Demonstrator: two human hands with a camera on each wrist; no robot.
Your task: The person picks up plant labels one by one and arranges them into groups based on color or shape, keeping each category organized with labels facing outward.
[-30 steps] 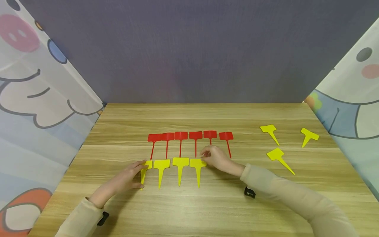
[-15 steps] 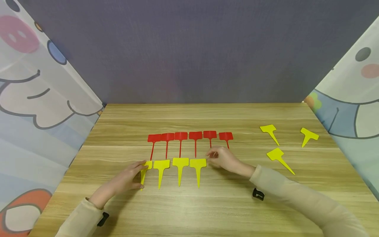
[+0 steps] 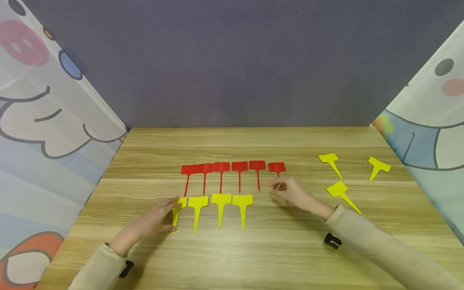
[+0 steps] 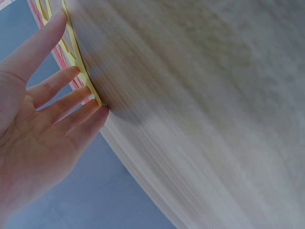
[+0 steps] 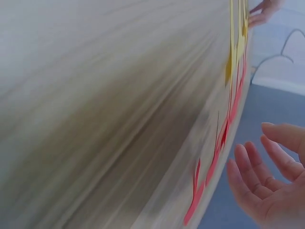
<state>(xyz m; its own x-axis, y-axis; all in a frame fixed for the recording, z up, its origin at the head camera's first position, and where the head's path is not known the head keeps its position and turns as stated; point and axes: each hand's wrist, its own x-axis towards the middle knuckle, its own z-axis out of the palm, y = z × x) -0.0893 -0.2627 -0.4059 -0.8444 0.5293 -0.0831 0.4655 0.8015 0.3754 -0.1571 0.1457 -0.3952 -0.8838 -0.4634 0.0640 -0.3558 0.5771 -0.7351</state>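
Observation:
Flat yellow T-shaped plant labels lie in a row in front of several red ones on the table in the head view. My left hand [image 3: 155, 217] rests on the leftmost yellow plant label [image 3: 176, 212], its long fingers [image 4: 71, 112] nearly straight on the head and the thumb near the pointed end. My right hand [image 3: 295, 194], with relaxed fingers [image 5: 245, 167] and nothing in them, hovers above the wood. It covers the stem of the rightmost red plant label [image 3: 277, 166]. To its left lies the rightmost yellow plant label [image 3: 243, 200] of the row, apart from the hand.
Three loose yellow labels lie on the right: a back one [image 3: 329, 158], a far-right one [image 3: 379, 164] and a nearer one [image 3: 338, 188]. A grey panel [image 3: 250, 64] stands behind the wooden table [image 3: 232, 262]. Cartoon-printed cloths [image 3: 54, 121] flank both sides.
My right hand has moved right, from the rightmost yellow plant label of the row to below the rightmost red one. That yellow label lies still. My left hand has stayed in place.

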